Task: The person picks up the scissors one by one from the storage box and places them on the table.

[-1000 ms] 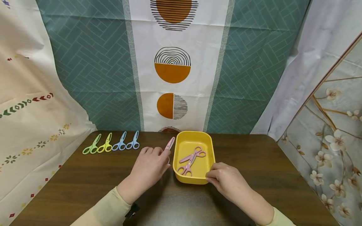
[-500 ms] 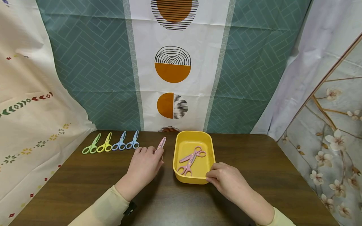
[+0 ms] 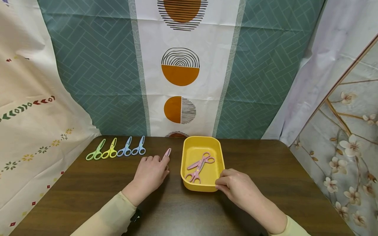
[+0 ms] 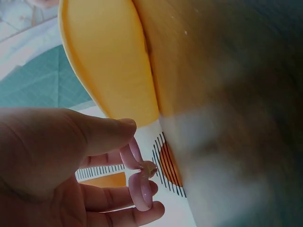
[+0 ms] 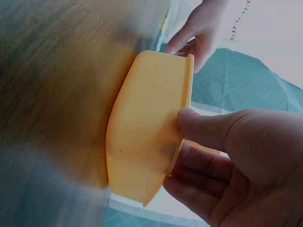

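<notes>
**Four Lined Up, One Held, Two Inside**

A person's left hand (image 3: 150, 173) holds pink scissors (image 3: 168, 152) at the center of the tabletop (image 3: 265, 173), just left of a yellow tray (image 3: 203, 187). Thumb and fingers are clamped on the handles, and the tip points to the far side; whether the scissors touch the surface cannot be told.

The work looks to be partway along. At the far left, four pairs lie in a close row, blades pointing far: green scissors (image 3: 97, 151), yellow scissors (image 3: 111, 151), a left blue pair (image 3: 127, 149) and a right blue pair (image 3: 140, 148). Those four appear set out; the held pair seems not yet laid down, and the tray's two pairs look left to deal with.

Inside the tray, a near pink pair (image 3: 198, 170), loops in the near left corner, overlaps a far pink pair (image 3: 193, 165) whose loops lie to the right. The right hand (image 3: 237, 186) pinches the tray's near right rim between thumb and fingers.
</notes>
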Demonstrator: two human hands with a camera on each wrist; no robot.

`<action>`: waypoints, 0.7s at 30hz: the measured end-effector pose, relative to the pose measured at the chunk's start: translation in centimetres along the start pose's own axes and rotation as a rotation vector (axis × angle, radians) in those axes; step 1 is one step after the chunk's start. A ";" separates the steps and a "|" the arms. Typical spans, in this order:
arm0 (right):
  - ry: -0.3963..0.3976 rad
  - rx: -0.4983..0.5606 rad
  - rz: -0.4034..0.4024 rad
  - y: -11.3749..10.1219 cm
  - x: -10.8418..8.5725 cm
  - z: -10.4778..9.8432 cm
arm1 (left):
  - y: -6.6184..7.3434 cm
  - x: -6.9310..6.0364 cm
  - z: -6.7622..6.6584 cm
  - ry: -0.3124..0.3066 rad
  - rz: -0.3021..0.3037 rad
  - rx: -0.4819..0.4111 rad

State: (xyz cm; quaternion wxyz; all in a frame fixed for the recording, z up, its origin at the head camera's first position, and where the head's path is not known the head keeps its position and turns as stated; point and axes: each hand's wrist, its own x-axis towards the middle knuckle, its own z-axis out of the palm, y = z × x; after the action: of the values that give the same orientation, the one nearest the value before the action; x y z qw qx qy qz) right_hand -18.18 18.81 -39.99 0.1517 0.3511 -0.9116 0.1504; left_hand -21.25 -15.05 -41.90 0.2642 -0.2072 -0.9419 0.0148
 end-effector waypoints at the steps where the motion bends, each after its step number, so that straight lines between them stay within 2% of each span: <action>1: -0.002 0.001 0.001 0.0 0.0 0.0 | 0.0 0.0 0.1 -0.013 -0.003 0.001; 10: 0.017 0.003 -0.007 0.1 -0.1 0.2 | -0.4 0.0 0.6 -0.134 -0.047 0.002; 21: 0.008 0.001 -0.004 0.1 0.0 0.0 | -0.7 0.2 0.7 -0.220 -0.049 0.004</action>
State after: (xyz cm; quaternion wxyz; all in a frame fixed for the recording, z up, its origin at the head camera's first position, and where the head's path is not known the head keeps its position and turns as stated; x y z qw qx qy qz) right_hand -18.23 18.88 -40.01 0.1555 0.3525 -0.9103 0.1517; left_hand -22.00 -15.57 -42.29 0.1601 -0.1807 -0.9699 0.0331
